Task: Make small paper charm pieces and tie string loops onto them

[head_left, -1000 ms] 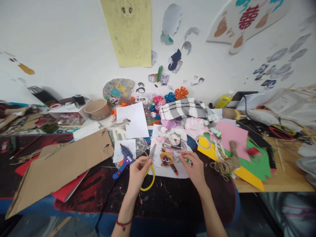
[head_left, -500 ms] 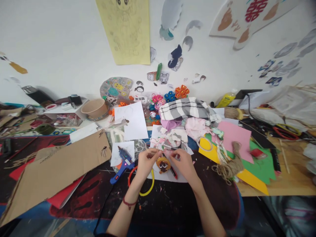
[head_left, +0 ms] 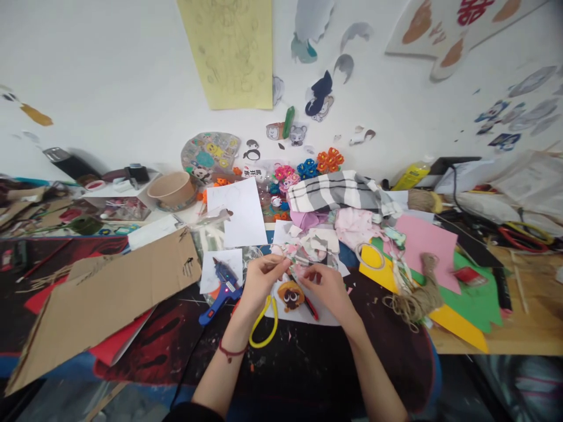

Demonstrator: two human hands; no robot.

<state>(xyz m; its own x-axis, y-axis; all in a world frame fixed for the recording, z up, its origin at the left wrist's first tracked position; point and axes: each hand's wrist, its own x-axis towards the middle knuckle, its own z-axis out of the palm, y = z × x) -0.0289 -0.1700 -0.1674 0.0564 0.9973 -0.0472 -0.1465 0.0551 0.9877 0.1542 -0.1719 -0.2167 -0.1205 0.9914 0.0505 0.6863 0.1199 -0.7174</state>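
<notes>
My left hand [head_left: 263,282] and my right hand [head_left: 326,288] are close together over the middle of the table, fingertips pinched. Whatever small thing lies between their fingers is too small to make out. Just below the fingertips, a brown cutout figure with big white eyes [head_left: 291,297] lies on white paper [head_left: 281,316]. A red-and-black pen [head_left: 312,309] rests beside the figure, under my right hand. Yellow loop handles [head_left: 263,339] show by my left wrist, partly covered by it. To the left of that hand is a blue glue gun [head_left: 223,290], a small light glowing on it.
Brown cardboard [head_left: 109,299] covers the left side. Fabric and paper scraps [head_left: 319,245] lie behind my hands, with a checked cloth [head_left: 338,193] beyond. At right are a tape roll [head_left: 369,256], twine [head_left: 420,296] and coloured sheets [head_left: 428,249]. A wall closes off the back.
The view has shifted slightly, moving the scene a little to the right. My hands stay pinched; my left hand and forearm now cover the red part of the loop handles more.
</notes>
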